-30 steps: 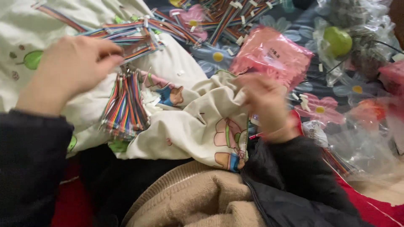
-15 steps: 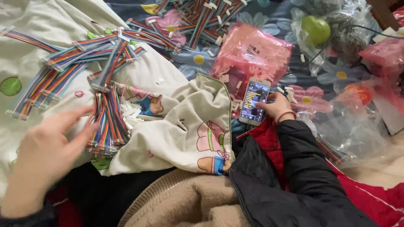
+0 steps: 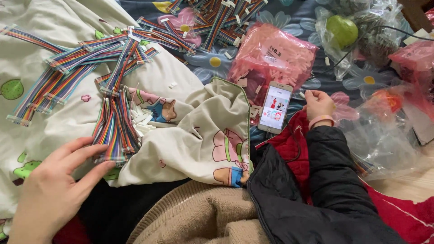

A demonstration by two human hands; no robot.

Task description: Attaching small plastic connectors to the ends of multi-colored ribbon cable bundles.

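My left hand [image 3: 56,190] rests flat on the cream printed blanket [image 3: 190,140], its fingers spread and touching the lower end of a bundle of rainbow ribbon cables [image 3: 115,129]. It holds nothing. My right hand [image 3: 318,105] sits at the right of a white smartphone [image 3: 275,107] that lies on the bed with its screen lit. The fingers are curled beside the phone and do not grip it. A pink band circles that wrist above a black sleeve.
More rainbow ribbon cables [image 3: 68,77] are spread over the blanket, and another heap [image 3: 212,18] lies at the top. A pink plastic bag [image 3: 271,54] of white connectors sits behind the phone. Clear bags and a green apple [image 3: 342,30] lie right.
The phone went from my right hand down onto the bed. My left hand came off the cables, dropped low, and now rests against the bundle's end.
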